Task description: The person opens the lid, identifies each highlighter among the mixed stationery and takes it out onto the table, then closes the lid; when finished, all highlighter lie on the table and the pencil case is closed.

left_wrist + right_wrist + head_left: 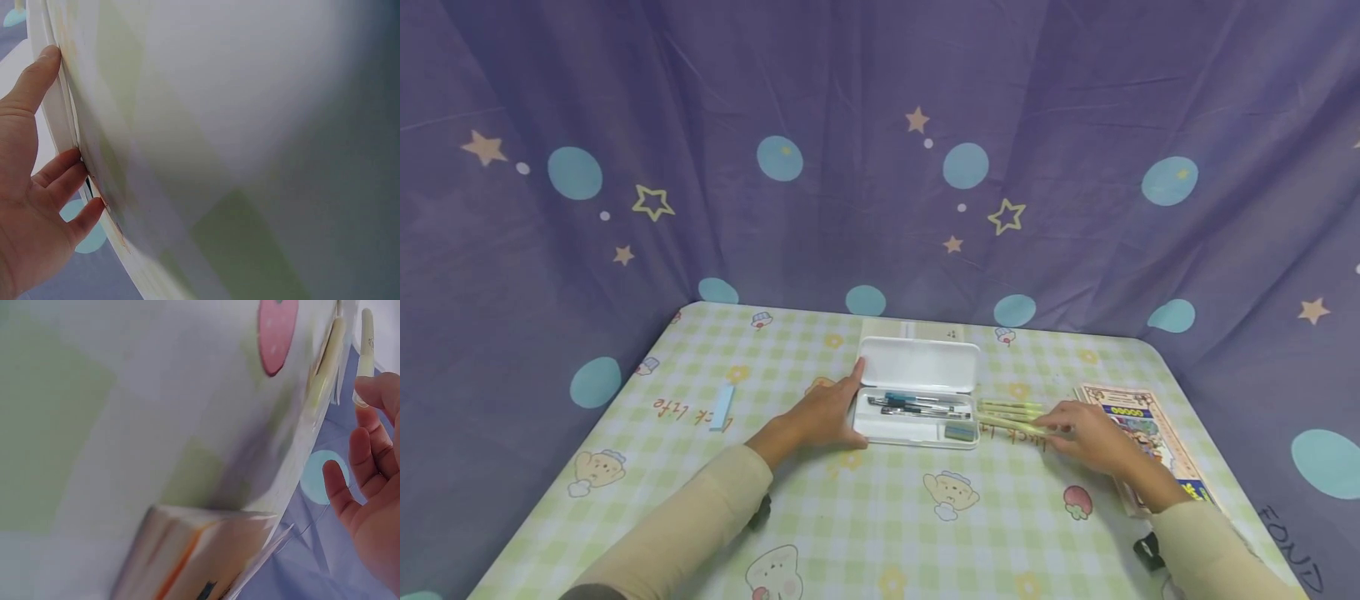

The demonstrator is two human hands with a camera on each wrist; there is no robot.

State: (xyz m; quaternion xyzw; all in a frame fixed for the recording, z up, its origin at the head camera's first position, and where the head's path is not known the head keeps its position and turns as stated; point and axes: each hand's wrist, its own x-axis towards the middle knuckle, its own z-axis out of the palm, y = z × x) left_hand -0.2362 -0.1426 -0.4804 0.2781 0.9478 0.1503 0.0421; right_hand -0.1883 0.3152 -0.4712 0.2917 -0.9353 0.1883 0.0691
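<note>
A white pencil case [895, 429] lies with its lid [917, 364] raised, several pens [917, 405] and a small grey-green block [959, 432] inside. At its left end my left hand [823, 412] rests with thumb and fingers spread along the edge; the left wrist view shows fingertips touching the case's side. To the right of the case, my right hand [1086, 433] pinches a pale yellow pen [366, 353] between thumb and index finger, the other fingers loose. Several similar yellow pens [1009, 407] lie beside it on the table.
A booklet with a colourful cover [1150, 433] lies under and beyond my right forearm. On the left is a light blue strip [722, 407]. Something flat and beige [880, 327] sits behind the case. A patterned curtain [880, 233] hangs behind the checked tabletop [820, 517].
</note>
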